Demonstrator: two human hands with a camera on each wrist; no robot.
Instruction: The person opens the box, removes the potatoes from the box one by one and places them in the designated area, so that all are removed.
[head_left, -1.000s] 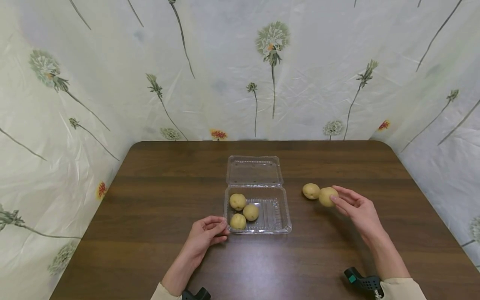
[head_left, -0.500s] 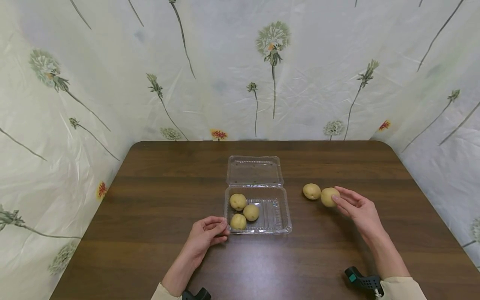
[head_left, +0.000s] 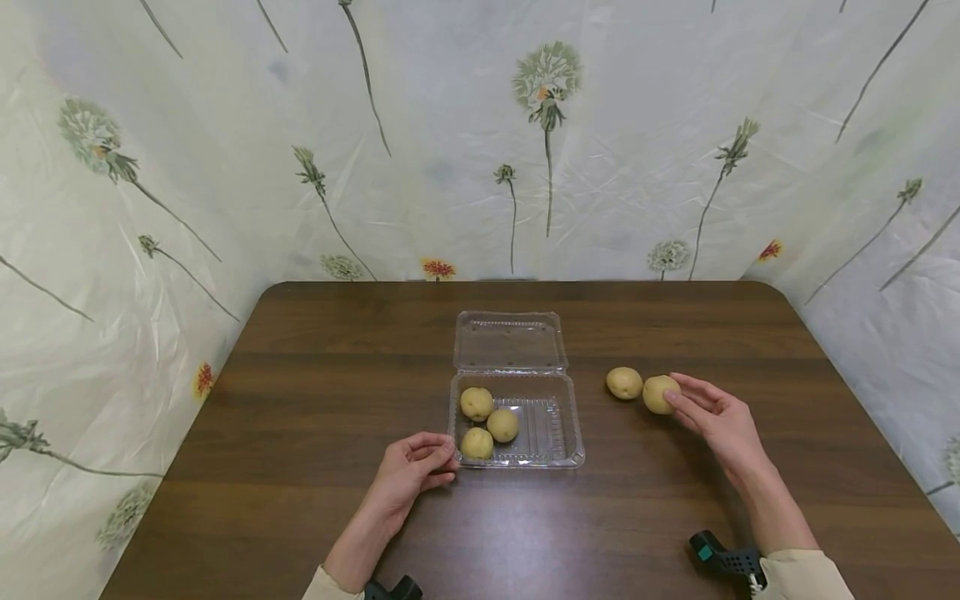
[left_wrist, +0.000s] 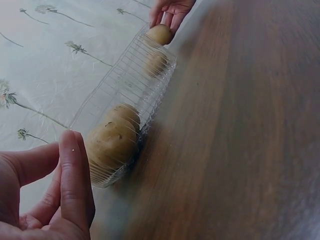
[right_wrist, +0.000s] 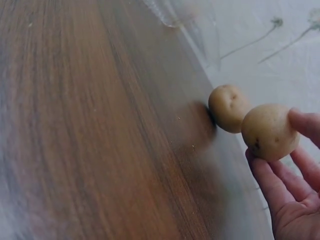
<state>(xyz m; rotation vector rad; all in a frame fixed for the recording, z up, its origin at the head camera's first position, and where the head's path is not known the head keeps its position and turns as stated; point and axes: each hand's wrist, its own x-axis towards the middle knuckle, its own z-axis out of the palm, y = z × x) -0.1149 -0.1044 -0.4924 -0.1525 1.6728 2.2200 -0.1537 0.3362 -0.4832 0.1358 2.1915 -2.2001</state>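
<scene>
Your right hand [head_left: 716, 417] pinches one round yellow potato [head_left: 657, 395], slightly farther right than a second ago; the clear plastic box [head_left: 551, 425] thus still holds three others [head_left: 503, 425].

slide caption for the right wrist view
The right hand grips one potato, with another potato resting nearby on the brown table.

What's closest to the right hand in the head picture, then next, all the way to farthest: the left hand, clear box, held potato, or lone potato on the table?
1. Held potato: touching the right hand.
2. Lone potato: on the table, just left of the held one.
3. Clear box: farther left.
4. Left hand: farthest left, at the box's left front corner.
</scene>
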